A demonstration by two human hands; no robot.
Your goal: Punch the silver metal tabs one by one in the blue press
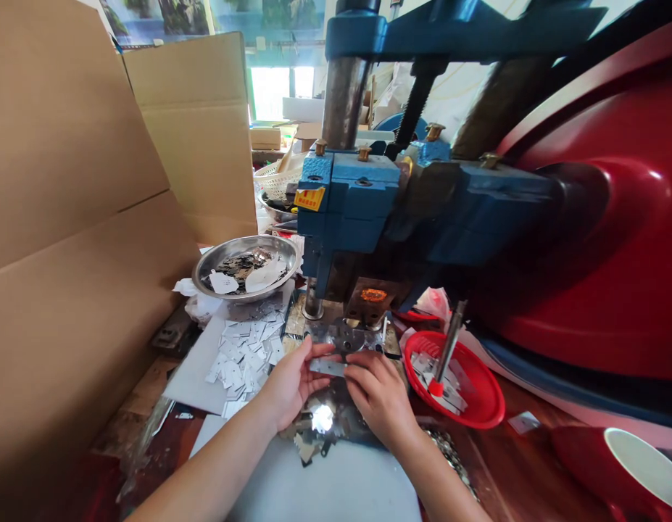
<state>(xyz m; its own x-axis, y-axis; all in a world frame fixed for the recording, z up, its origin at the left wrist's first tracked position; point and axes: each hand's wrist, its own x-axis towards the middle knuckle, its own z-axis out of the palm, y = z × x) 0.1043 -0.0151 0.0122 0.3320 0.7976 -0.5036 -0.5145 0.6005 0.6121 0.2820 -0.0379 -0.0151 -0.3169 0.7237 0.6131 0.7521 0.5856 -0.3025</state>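
Observation:
Both my hands are at the front of a blue punch press [346, 199], just below its die [341, 335]. A small flat metal plate [325, 367] lies between them. My left hand [293, 380] grips its left end, thumb up and fingers behind and beneath. My right hand [380, 397] has curled fingers on the plate's right end, hiding that part. Beneath the hands, thin dark metal pieces [309, 444] lie on a shiny surface. To the left, many pale flat plates [243, 359] are scattered on a white sheet.
A steel bowl [202, 270] with metal scraps stands at the left rear. On the right, a red plastic basket [496, 406] holds flat plates and a metal rod. A large red flywheel [602, 217] fills the right side, and cardboard [69, 181] walls the left. A red mug [591, 464] is at lower right.

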